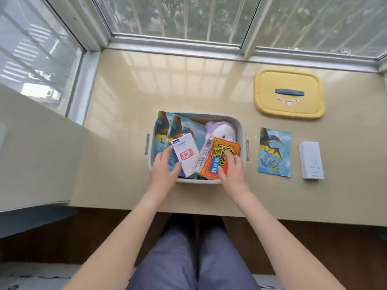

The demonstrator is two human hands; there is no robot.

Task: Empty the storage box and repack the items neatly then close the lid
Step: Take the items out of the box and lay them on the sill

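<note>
An open white storage box sits on the beige window ledge in front of me. Inside lie dinosaur picture packets, a white and purple plush toy, a white carton with a red stamp and an orange packet. My left hand holds the white carton by its lower left corner, thumb on its front. My right hand grips the orange packet at its lower right. The box's yellow lid lies flat at the far right, handle up.
To the right of the box, one dinosaur packet and a white carton lie flat on the ledge. Window frames run along the back and left. A beige wall panel rises at the left. My knees are below the ledge's front edge.
</note>
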